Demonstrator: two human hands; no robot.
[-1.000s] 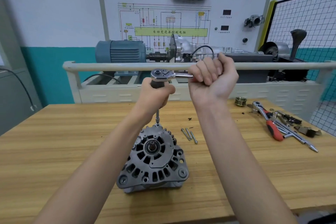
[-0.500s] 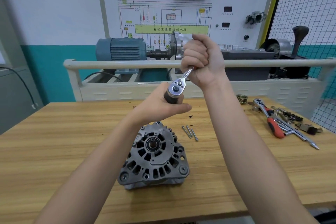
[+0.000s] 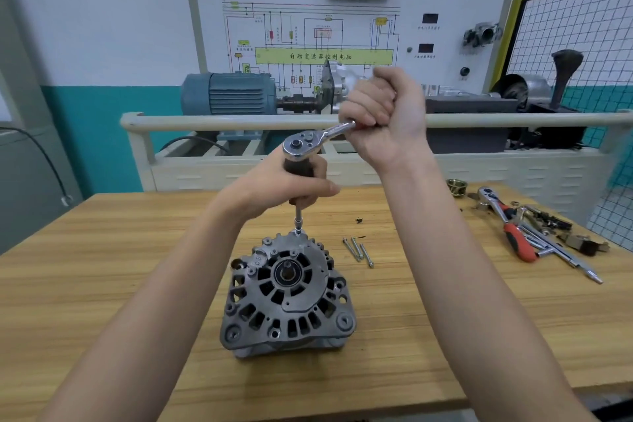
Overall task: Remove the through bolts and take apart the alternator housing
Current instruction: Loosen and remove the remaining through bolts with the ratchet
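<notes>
Alternator housing [image 3: 286, 296] sits upright mid-bench [image 3: 102, 284]. My left hand [image 3: 274, 187] wraps its fingers round the dark extension under the ratchet [image 3: 308, 144]; my right hand [image 3: 383, 120] clenches the handle. Three bolts [image 3: 358, 252] lie just beside the housing.

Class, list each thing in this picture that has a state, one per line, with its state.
Alternator: housing still assembled, upright on table.
Ratchet: socket extension seated on far-edge bolt.
Left hand: grips the extension.
Right hand: grips the handle.
Loose bolts: three, removed, lying beside alternator.
</notes>
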